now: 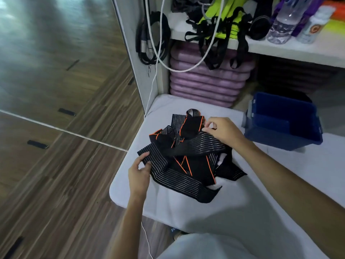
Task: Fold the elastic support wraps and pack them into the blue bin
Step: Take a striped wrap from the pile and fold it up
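Pale cloth over the person's lap (205, 247) fills the bottom edge of the view, just in front of the grey padded mat (186, 212) on which everything else sits, and it is too blurred to say what garment it is. On the middle of that mat lies the tangled heap of elastic support wraps (186, 157), black with pale stripes and orange edging, none of them folded yet. At the near-left side of the heap the left hand (139, 174) pinches the end of one striped band between thumb and curled fingers, probably to find a free end and draw a single wrap clear. At the far-right side of the heap the right hand (222, 131) pinches an orange-trimmed edge between thumb and fingertips, its other fingers curled in, likely to hold the pile or lift a layer off while the left pulls. How many wraps make up the heap cannot be counted, since they overlap and hide one another. Beyond the heap to the right, on the mat's far corner, the blue bin (283, 120) stands open and near, handy for packing; no wraps show in the part of its inside that is visible. A white cable (155, 71) hangs behind the mat, its ends out of view.
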